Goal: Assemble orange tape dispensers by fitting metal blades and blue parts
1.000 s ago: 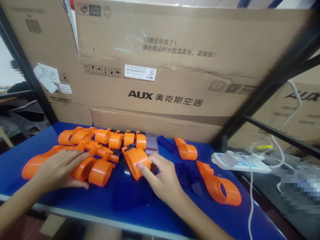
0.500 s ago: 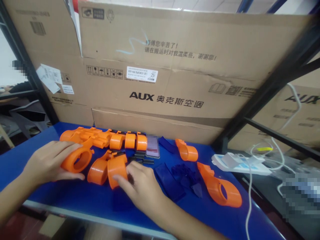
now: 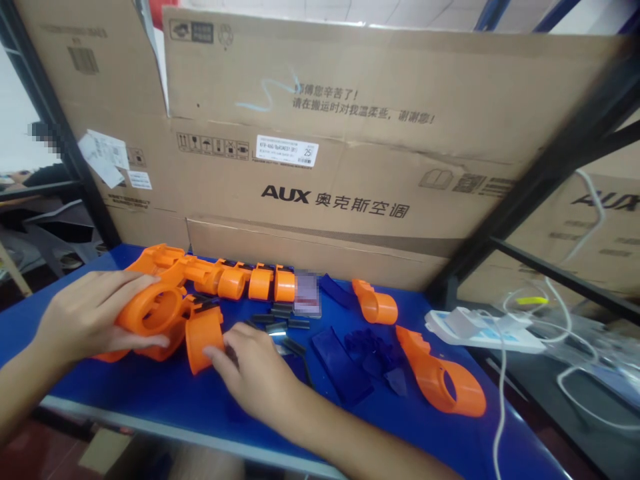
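My left hand (image 3: 85, 317) is closed round an orange plastic tape dispenser (image 3: 134, 312), its round opening facing me. Thumb and fingers of my right hand (image 3: 263, 373) grip the rim of another orange tape dispenser (image 3: 201, 339), which has a black piece on top. Between the two hands, partly covered by the left one, lies a further orange dispenser (image 3: 167, 343). Behind them runs a row of orange tape dispensers (image 3: 261, 285), several fitted with black pieces. Short black strips (image 3: 283, 309) lie beyond my right hand.
Right of my hand are a flat blue piece (image 3: 340, 365), small blue parts (image 3: 367, 343) and two loose orange dispensers (image 3: 385, 309) (image 3: 463, 393). A blurred card-like object (image 3: 307, 300) stands at the row's end. Cardboard (image 3: 350, 160) walls the back; a power strip (image 3: 520, 337) and white cable (image 3: 501, 400) lie right.
My right hand has moved left with its dispenser, pushing the one between the hands toward my left hand. Black strips formerly behind the right hand now show. The left-hand dispenser has tilted slightly.
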Action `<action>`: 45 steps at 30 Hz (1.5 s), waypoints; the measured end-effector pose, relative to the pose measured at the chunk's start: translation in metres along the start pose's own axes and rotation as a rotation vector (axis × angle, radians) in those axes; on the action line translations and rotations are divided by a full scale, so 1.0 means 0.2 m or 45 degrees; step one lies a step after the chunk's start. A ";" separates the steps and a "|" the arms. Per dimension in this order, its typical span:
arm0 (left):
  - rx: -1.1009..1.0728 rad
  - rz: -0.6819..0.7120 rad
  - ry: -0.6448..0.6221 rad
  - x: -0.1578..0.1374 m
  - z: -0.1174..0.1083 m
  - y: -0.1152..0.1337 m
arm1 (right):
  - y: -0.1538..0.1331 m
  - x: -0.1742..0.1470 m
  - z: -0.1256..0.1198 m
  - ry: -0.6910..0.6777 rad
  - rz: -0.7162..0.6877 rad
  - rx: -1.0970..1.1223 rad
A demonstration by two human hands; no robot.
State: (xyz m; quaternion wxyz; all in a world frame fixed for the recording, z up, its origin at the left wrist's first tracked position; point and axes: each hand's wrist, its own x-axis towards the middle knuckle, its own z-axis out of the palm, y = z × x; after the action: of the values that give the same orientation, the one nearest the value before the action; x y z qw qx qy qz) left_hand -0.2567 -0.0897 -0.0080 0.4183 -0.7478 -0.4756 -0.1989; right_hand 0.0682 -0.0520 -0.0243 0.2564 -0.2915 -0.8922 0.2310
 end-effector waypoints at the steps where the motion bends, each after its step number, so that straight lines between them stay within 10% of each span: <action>1: -0.011 -0.009 -0.001 0.01 -0.01 0.01 | -0.01 -0.01 0.01 0.008 0.017 -0.016; 13: -0.135 0.025 0.052 0.22 -0.03 0.16 | 0.01 0.05 0.11 -0.196 -0.224 -0.113; 29: -0.269 0.137 0.078 0.32 0.03 0.33 | 0.01 0.03 -0.06 -0.555 -0.440 -0.281; 38: -0.299 0.174 0.037 0.36 0.03 0.39 | 0.19 -0.07 -0.23 -0.116 -0.034 0.129; 42: -0.397 0.125 0.075 0.39 0.03 0.51 | 0.30 -0.12 -0.32 0.437 0.419 0.793; 45: -0.466 0.099 0.050 0.45 0.03 0.66 | 0.34 -0.13 -0.36 0.413 0.535 1.246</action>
State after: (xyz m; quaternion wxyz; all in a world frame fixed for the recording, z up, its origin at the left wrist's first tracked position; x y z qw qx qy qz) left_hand -0.1003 -0.0617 -0.0064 0.2918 -0.8253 -0.3938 -0.2803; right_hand 0.1560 -0.0008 -0.0157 0.4443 -0.3420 -0.5525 0.6168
